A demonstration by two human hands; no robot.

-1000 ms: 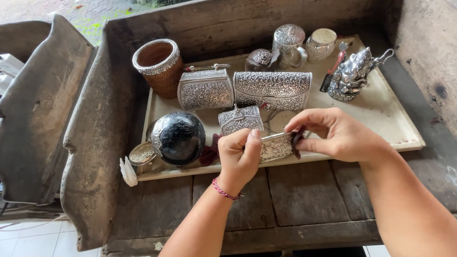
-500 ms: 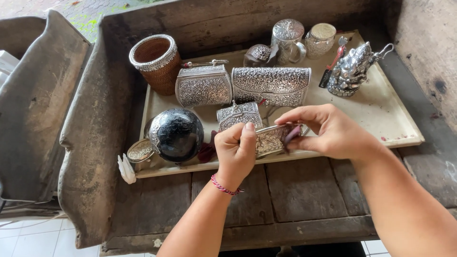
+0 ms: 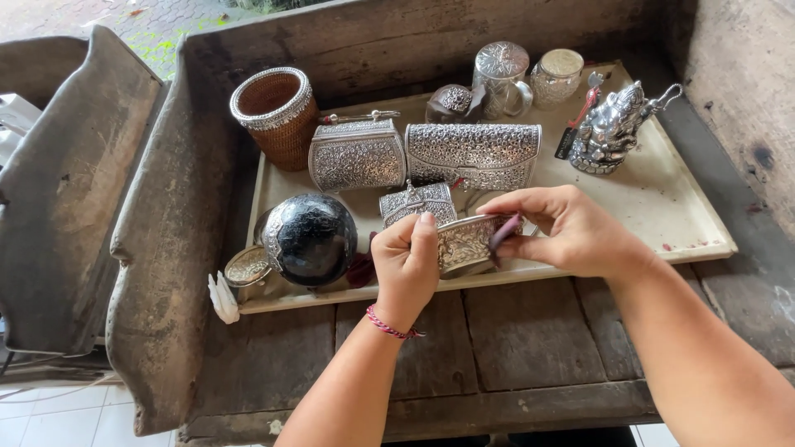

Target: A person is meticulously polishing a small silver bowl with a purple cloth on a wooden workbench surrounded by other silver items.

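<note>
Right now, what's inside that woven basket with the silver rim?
The woven basket stands open on the tray. Only its reddish-brown inner wall shows; nothing sticks out, and its near rim covers the bottom.

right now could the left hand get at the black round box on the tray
Probably yes. The black round box sits just to the left of the left hand, with nothing standing between them. But that hand is gripping the small silver piece together with the right hand, so it would have to let go first.
</note>
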